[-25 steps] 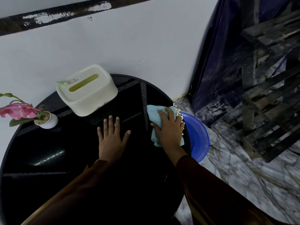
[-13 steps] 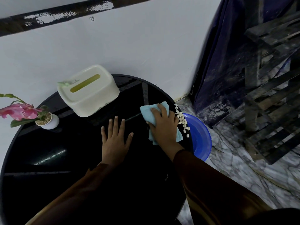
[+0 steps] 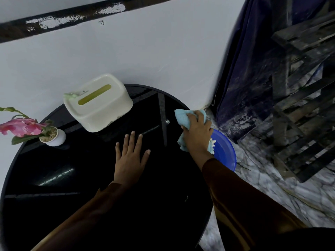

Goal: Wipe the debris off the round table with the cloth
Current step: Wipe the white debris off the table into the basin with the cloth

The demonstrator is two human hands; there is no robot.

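Note:
The round table [image 3: 54, 205] has a glossy black top. My right hand [image 3: 196, 132] grips a light blue cloth [image 3: 181, 115] at the table's right edge, above a blue bowl [image 3: 226, 153] that sits on the floor beside the table. A few pale bits of debris [image 3: 212, 142] show just under the cloth over the bowl. My left hand [image 3: 129, 155] lies flat on the tabletop with its fingers spread, to the left of the cloth.
A cream tissue box [image 3: 98, 102] stands at the back of the table by the white wall. A small white pot with a pink flower [image 3: 52, 135] is at the far left. Dark slatted racks [image 3: 299, 105] and a marble floor [image 3: 272, 187] lie to the right.
My right hand pushed the cloth right to the table's edge. The row of pale debris that lay beside the cloth is gone from the edge; a few bits show over the bowl. Left hand stays.

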